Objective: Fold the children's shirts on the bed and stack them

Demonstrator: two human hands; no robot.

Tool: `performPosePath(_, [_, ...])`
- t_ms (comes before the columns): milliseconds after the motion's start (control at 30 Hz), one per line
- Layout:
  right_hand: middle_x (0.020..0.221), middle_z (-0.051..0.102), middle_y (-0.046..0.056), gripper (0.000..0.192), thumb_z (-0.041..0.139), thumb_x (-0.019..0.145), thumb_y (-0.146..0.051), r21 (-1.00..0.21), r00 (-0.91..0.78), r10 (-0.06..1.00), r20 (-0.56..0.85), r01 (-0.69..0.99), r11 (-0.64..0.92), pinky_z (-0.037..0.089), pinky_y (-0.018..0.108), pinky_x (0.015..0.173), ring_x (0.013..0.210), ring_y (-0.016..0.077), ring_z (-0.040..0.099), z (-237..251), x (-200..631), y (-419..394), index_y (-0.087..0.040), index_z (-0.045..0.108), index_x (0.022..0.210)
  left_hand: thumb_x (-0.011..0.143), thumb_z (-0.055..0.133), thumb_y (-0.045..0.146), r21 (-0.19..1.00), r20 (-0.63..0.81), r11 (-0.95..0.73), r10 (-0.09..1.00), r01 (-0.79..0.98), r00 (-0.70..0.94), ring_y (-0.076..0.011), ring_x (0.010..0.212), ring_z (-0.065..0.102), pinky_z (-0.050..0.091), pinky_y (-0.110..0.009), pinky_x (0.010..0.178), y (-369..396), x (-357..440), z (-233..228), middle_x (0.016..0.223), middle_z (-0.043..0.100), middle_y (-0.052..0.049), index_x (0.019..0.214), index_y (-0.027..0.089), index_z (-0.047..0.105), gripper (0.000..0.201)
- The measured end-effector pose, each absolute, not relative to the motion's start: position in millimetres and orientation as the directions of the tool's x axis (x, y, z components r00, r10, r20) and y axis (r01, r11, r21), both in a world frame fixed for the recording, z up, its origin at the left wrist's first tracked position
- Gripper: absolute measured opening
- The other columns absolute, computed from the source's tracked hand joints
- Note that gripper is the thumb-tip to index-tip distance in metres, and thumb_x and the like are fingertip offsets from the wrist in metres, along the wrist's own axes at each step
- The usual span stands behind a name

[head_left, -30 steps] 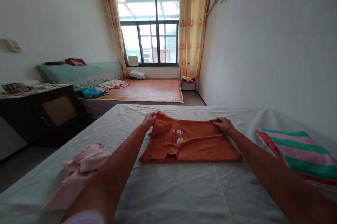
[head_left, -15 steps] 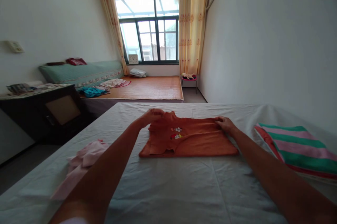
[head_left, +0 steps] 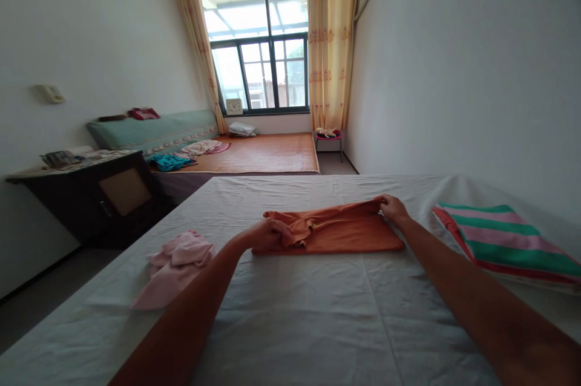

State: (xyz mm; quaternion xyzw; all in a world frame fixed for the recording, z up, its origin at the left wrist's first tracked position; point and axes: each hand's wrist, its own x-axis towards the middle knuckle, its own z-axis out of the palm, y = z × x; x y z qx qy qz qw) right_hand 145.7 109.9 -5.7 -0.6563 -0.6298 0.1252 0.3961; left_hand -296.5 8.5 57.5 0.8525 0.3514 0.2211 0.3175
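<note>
Since the earlier frames the left hand (head_left: 267,235) has drawn the shirt's (head_left: 336,232) far left edge toward the near side, so the garment now lies folded into a narrow orange band and its cartoon print is hidden. Left to right: white wall with a switch box (head_left: 51,93); a dark cabinet (head_left: 113,192) with clutter on top; a low bed (head_left: 258,155) under a woven mat, with a green bolster (head_left: 154,130), a teal cloth (head_left: 170,161) and a small clock (head_left: 233,106) near the window (head_left: 261,41). Yellow curtains (head_left: 329,41) hang either side of the glass, and a small stool (head_left: 327,135) stands below the right one. Foreground is a wide surface under a white sheet (head_left: 295,313), creased, running to the right wall. On it, left, a crumpled pink garment (head_left: 175,262), well apart from the shirt. Shirt sits mid-sheet, toward the far side. Left hand closed, pinching a bunched fold at the shirt's near left end. Right hand (head_left: 394,209) rests at the far right corner, fingers curled onto the cloth edge, seeming to pinch it. Far right, a folded striped cloth (head_left: 503,241), green, pink and red, lies beside the wall, apart from the shirt.
</note>
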Motion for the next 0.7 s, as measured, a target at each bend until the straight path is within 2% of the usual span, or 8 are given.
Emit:
performPosePath(100, [0.091, 0.072, 0.005, 0.037, 0.043, 0.069, -0.008, -0.603, 0.203, 0.903, 0.380, 0.794, 0.075, 0.048, 0.030, 0.079, 0.087, 0.0195, 0.064, 3, 148, 105, -0.019, 0.068, 0.094, 0.077, 0.046, 0.018, 0.671, 0.271, -0.462, 0.881, 0.580, 0.388, -0.0194, 0.095, 0.064, 0.048, -0.030, 0.089, 7, -295, 58, 0.097, 0.072, -0.004, 0.085, 0.018, 0.074, 0.029])
performPosePath(167, [0.100, 0.070, 0.005, 0.043, 0.040, 0.073, -0.008, -0.549, 0.190, 0.890, 0.414, 0.832, 0.078, 0.047, 0.032, 0.085, 0.095, 0.0201, 0.063, 10, 148, 104, -0.021, 0.066, 0.106, 0.081, 0.044, 0.021, 0.594, 0.319, -0.446, 0.894, 0.669, 0.313, -0.0187, 0.100, 0.062, 0.046, -0.031, 0.093, 6, -290, 52, 0.105, 0.070, -0.003, 0.098, 0.020, 0.071, 0.032])
performPosePath(300, [0.118, 0.065, 0.005, 0.058, 0.043, 0.074, -0.009, -0.422, 0.076, 0.892, 0.445, 0.897, 0.134, 0.041, 0.037, 0.095, 0.108, 0.0221, 0.057, 16, 139, 104, -0.025, 0.053, 0.129, 0.085, 0.051, 0.036, 0.393, 0.301, -0.569, 0.822, 0.722, 0.483, -0.0225, 0.121, 0.048, 0.035, -0.037, 0.105, -3, -280, 33, 0.128, 0.058, -0.006, 0.119, 0.022, 0.062, 0.038])
performPosePath(367, [0.124, 0.061, 0.004, 0.062, 0.048, 0.073, -0.010, -0.359, 0.014, 0.901, 0.433, 0.920, 0.158, 0.039, 0.039, 0.097, 0.112, 0.0231, 0.054, 14, 131, 104, -0.028, 0.049, 0.133, 0.087, 0.049, 0.041, 0.360, 0.281, -0.589, 0.808, 0.724, 0.518, -0.0232, 0.124, 0.046, 0.033, -0.038, 0.106, -8, -277, 27, 0.130, 0.056, -0.007, 0.120, 0.023, 0.061, 0.039])
performPosePath(433, [0.125, 0.060, 0.003, 0.058, 0.052, 0.073, -0.013, -0.306, -0.032, 0.912, 0.409, 0.937, 0.171, 0.039, 0.039, 0.096, 0.113, 0.0230, 0.052, 11, 124, 104, -0.030, 0.052, 0.129, 0.089, 0.047, 0.044, 0.375, 0.304, -0.579, 0.815, 0.724, 0.494, -0.0222, 0.120, 0.049, 0.034, -0.037, 0.105, -13, -275, 26, 0.126, 0.059, -0.006, 0.118, 0.024, 0.062, 0.039])
performPosePath(533, [0.114, 0.066, 0.002, 0.037, 0.054, 0.077, -0.019, -0.247, -0.058, 0.926, 0.374, 0.956, 0.160, 0.042, 0.039, 0.089, 0.108, 0.0234, 0.054, 9, 116, 104, -0.032, 0.065, 0.110, 0.079, 0.060, 0.048, 0.379, 0.331, -0.599, 0.800, 0.705, 0.500, -0.0226, 0.112, 0.054, 0.039, -0.033, 0.099, -18, -273, 29, 0.118, 0.064, -0.005, 0.113, 0.025, 0.065, 0.041])
performPosePath(600, [0.105, 0.069, 0.002, 0.024, 0.052, 0.082, -0.024, -0.221, -0.048, 0.928, 0.371, 0.965, 0.138, 0.043, 0.039, 0.085, 0.105, 0.0243, 0.054, 12, 113, 103, -0.031, 0.070, 0.097, 0.076, 0.064, 0.042, 0.363, 0.335, -0.614, 0.788, 0.701, 0.517, -0.0218, 0.109, 0.056, 0.041, -0.031, 0.096, -20, -271, 31, 0.113, 0.065, -0.003, 0.105, 0.027, 0.069, 0.032])
performPosePath(700, [0.105, 0.068, 0.005, 0.027, 0.043, 0.090, -0.029, -0.201, -0.013, 0.915, 0.404, 0.974, 0.102, 0.042, 0.039, 0.084, 0.105, 0.0248, 0.052, 21, 115, 101, -0.029, 0.070, 0.095, 0.080, 0.058, 0.026, 0.387, 0.340, -0.560, 0.825, 0.732, 0.452, -0.0187, 0.102, 0.059, 0.042, -0.027, 0.090, -19, -269, 30, 0.103, 0.069, -0.002, 0.093, 0.025, 0.071, 0.019])
